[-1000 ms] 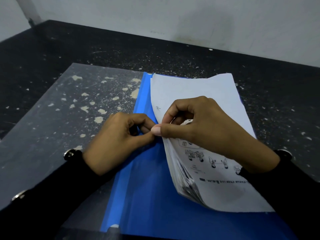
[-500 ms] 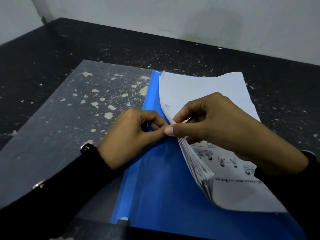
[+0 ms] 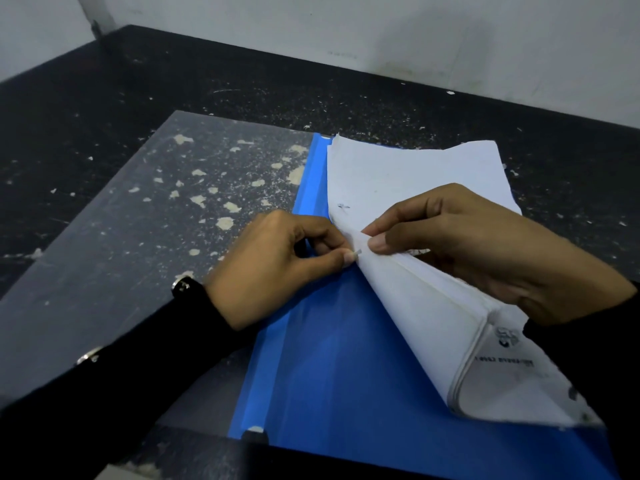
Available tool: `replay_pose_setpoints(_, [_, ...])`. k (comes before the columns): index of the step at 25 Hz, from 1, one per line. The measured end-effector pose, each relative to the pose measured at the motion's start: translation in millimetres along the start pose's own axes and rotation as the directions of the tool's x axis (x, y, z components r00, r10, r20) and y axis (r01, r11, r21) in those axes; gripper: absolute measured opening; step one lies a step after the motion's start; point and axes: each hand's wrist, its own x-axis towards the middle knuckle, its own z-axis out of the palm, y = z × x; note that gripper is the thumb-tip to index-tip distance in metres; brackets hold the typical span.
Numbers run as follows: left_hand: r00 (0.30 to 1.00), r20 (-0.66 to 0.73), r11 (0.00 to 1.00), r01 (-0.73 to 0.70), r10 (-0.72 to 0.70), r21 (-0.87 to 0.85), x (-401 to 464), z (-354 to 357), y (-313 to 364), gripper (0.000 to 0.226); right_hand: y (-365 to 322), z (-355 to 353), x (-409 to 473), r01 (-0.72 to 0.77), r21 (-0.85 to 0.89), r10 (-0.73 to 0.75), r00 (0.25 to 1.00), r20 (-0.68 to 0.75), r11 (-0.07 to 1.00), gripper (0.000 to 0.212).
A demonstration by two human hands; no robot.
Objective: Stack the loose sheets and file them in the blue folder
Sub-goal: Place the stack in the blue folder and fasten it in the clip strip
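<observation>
Pinching a small metal prong (image 3: 357,252), probably the fastener tab, between left hand (image 3: 273,268) thumb and forefinger; right hand (image 3: 478,251) gripping the stack of sheets (image 3: 415,306), thumb on top, bending its white, faintly printed spine edge upward over the open blue folder (image 3: 332,382), lying on the speckled black table (image 3: 104,109).

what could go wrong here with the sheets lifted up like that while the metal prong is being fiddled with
1. The right hand holds the paper stack curled up off the blue folder by one edge; if the grip loosens, the sheets may fan out of alignment.
2. The left hand pinches a small metal prong right against the stack's edge, so it could snag or tear a sheet.
3. The transparent cover lies loose beside them and might slide.
</observation>
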Motion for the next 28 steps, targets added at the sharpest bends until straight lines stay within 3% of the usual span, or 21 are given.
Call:
replay_pose_setpoints(5, [1.000, 0.003, 1.000, -0.012, 0.012, -0.020, -0.9, 0.3, 0.1, 0.017, -4.5, 9.2, -7.4, 0.111, -0.240, -0.138, 0.986, -0.098, 0.964, 0.004])
replay_pose_setpoints(9, [0.999, 0.006, 0.999, -0.037, 0.038, -0.017, -2.3, -1.3, 1.3, 0.020, -4.3, 19.1, -14.0, 0.180, -0.534, -0.302, 0.941, -0.150, 0.826, 0.010])
replay_pose_setpoints(12, [0.998, 0.002, 0.998, -0.065, 0.065, -0.005, -2.4, -2.1, 4.0, 0.025, -3.5, 22.9, -14.3, 0.215, -0.619, -0.368, 0.921, -0.129, 0.756, 0.020])
replay_pose_setpoints(15, [1.000, -0.004, 0.997, -0.022, 0.022, -0.071, -2.1, -2.0, 2.9, 0.028, -5.8, 14.9, -9.8, 0.180, -0.335, -0.210, 0.976, -0.057, 0.925, 0.016])
replay_pose_setpoints(17, [1.000, -0.011, 0.996, -0.004, 0.003, -0.094, -2.6, -2.9, 3.3, 0.028, -6.6, 8.9, -7.5, 0.103, -0.199, -0.107, 0.994, -0.006, 0.975, 0.017])
replay_pose_setpoints(24, [0.992, 0.010, 0.964, 0.124, -0.125, -0.235, -5.2, -1.0, 9.3, 0.006, -7.7, 9.3, -8.9, 0.084, -0.079, -0.085, 0.996, -0.010, 0.993, 0.013])
replay_pose_setpoints(28, [0.978, 0.013, 0.913, 0.199, -0.208, -0.356, -5.9, 0.0, 18.0, 0.023, -8.3, 9.0, -9.3, 0.086, -0.050, -0.086, 0.996, 0.005, 0.995, 0.013])
